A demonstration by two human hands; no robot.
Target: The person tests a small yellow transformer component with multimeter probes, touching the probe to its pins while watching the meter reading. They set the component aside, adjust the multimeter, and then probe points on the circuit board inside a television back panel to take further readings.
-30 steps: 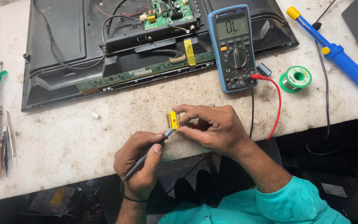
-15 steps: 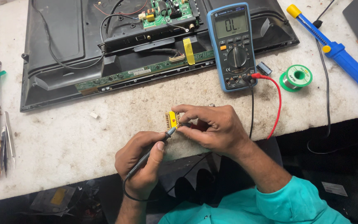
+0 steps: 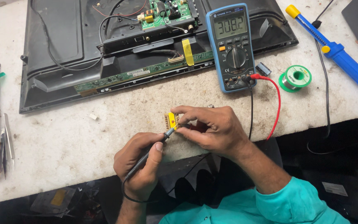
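Left hand [image 3: 143, 166] grips a black probe [image 3: 146, 157] touching the small yellow component [image 3: 171, 120] pinched by the right hand [image 3: 214, 130] above the counter [image 3: 63, 141].

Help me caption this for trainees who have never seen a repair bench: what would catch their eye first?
First, the two hands at the bench's near edge: the left hand holds a black probe to a small yellow component pinched by the right hand. Behind them stands a blue multimeter with a lit display, leaning on an opened flat screen's black back panel with green circuit boards.
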